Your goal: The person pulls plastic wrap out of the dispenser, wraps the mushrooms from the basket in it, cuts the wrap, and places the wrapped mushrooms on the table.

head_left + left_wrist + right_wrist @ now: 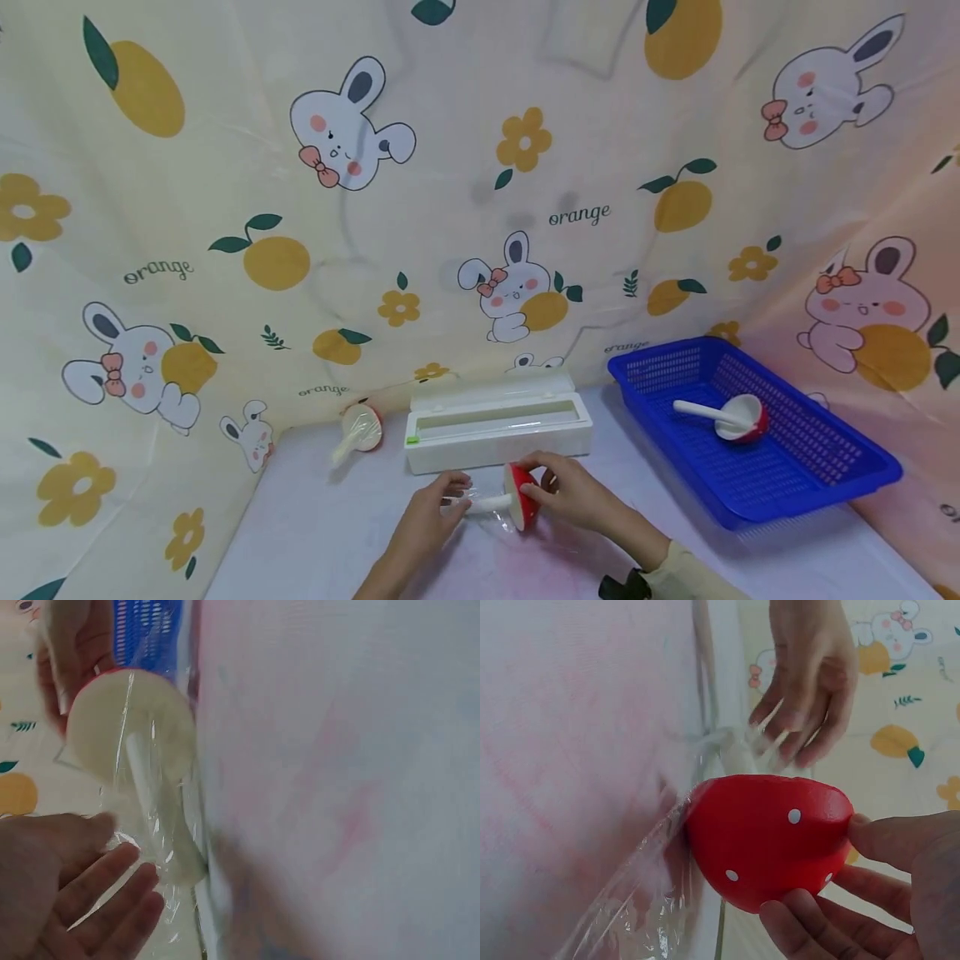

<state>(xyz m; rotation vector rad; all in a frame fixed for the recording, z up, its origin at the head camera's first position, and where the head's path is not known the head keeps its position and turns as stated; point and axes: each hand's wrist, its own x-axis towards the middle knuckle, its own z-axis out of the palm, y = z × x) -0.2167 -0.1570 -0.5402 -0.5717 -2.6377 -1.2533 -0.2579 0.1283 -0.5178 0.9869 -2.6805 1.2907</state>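
Note:
A toy mushroom (pixel 522 497) with a red, white-dotted cap (pixel 769 832) and a white stem lies sideways above the table in front of me. My right hand (pixel 573 493) grips the cap's edge between thumb and fingers. Clear cling film (pixel 161 825) covers the underside of the cap and the stem, and a loose sheet of it trails off the cap in the right wrist view. Beside the stem's end is my left hand (pixel 429 521), its fingers spread and loosely extended at the film in the left wrist view.
Behind the hands stands a white cling film box (pixel 498 442) with its lid raised. A film-wrapped mushroom (pixel 362 429) lies to its left. At the right, a blue basket (pixel 750 508) holds another mushroom (pixel 738 417). A printed cloth (pixel 450 192) hangs behind the table.

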